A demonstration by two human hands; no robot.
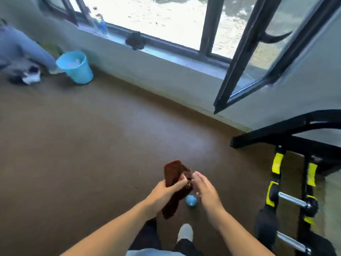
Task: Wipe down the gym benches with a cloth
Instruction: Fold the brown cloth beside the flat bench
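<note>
My left hand (pixel 167 189) grips a dark brown cloth (pixel 175 174) around its middle, low in the centre of the view; the cloth's ends stick out above and below the fist. My right hand (pixel 204 189) is close against the cloth's right side. It seems to hold a small blue bottle (pixel 191 200), whose rounded bottom shows under the hand. A small pale part at the cloth may be its nozzle. A black gym machine (pixel 287 137) with yellow bands and chrome bars stands at the right edge. No bench pad is in view.
Brown floor (pixel 92 145) stretches ahead. A light blue bucket (pixel 75 67) stands by the far wall, and a crouching person (pixel 24 50) is at the far left. On the windowsill are a bottle (pixel 100 24) and a dark rag (pixel 136 40). An open window sash (pixel 258 61) swings inward at upper right.
</note>
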